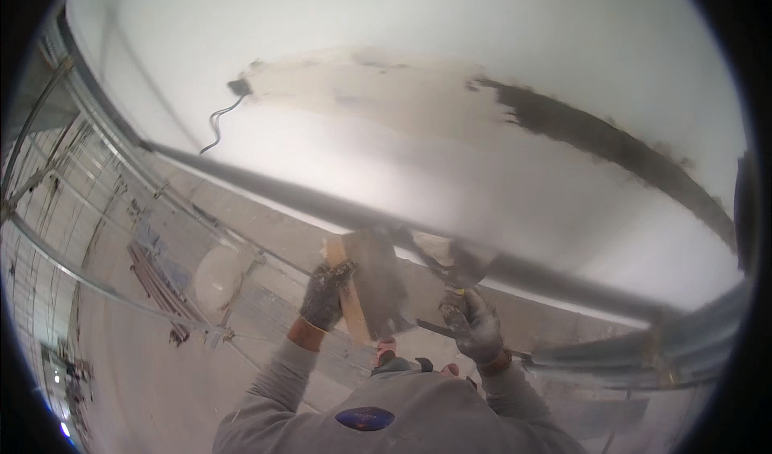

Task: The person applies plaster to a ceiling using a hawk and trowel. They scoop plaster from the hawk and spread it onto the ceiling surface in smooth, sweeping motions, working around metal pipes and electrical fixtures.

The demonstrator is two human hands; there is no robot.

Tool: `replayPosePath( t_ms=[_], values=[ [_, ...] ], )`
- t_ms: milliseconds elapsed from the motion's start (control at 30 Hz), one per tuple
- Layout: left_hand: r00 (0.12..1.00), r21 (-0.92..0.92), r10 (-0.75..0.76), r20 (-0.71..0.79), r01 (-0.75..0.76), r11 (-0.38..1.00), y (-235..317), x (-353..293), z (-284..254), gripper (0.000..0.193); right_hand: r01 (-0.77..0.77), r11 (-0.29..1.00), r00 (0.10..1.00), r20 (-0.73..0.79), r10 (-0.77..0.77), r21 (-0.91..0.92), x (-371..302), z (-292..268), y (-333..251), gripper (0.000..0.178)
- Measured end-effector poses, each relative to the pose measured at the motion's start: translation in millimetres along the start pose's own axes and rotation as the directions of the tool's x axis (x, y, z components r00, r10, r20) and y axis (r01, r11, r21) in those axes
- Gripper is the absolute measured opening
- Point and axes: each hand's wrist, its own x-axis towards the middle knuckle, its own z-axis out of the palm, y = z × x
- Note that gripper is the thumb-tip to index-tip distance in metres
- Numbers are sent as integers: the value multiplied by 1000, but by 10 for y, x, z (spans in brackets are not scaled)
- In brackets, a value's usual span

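Observation:
My left hand (327, 295), in a dirty work glove, grips the wooden edge of a flat, grey-smeared mortar board (376, 281) in front of my chest. Just right of it, my gloved right hand (474, 325) is closed round the handle of a putty knife (466, 266). Pale plaster (434, 249) clings to the left part of its blade. A thin dark strip (435, 328) sticks out beside that hand; what it belongs to is unclear. Ahead, a white surface carries a band of smooth beige plaster (378, 88), running into a rough dark grey groove (595, 128) on the right.
Two thin wires (215, 124) hang from a dark hole at the band's left end. Metal scaffold rails (88, 277) cross on the left, with reddish-brown pipes (161, 289) lying far below. Grey metal decking or panels (627, 353) extend on the right.

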Motion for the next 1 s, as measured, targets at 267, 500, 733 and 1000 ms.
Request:
replayPosePath(
  t_ms=[267, 500, 733, 1000],
  values=[
    [984, -301, -175, 22, 173, 938, -240, -65, -436, 25, 475, 804, 873, 82, -480, -358, 560, 768, 480, 49],
    [994, -232, -96, 58, 107, 967, -168, 208, -680, 18, 435, 830, 900, 136, -415, -349, 652, 854, 640, 50],
    [984, -389, 143, 110, -90, 917, 28, 232, -823, 21, 454, 643, 889, 260, -378, -617, 511, 760, 1279, 50],
    [248, 881, 877, 411, -354, -313, 337, 175, -771, 37, -150, -161, 988, 155, 23, 976, 338, 1098, 872, 44]
  ],
)
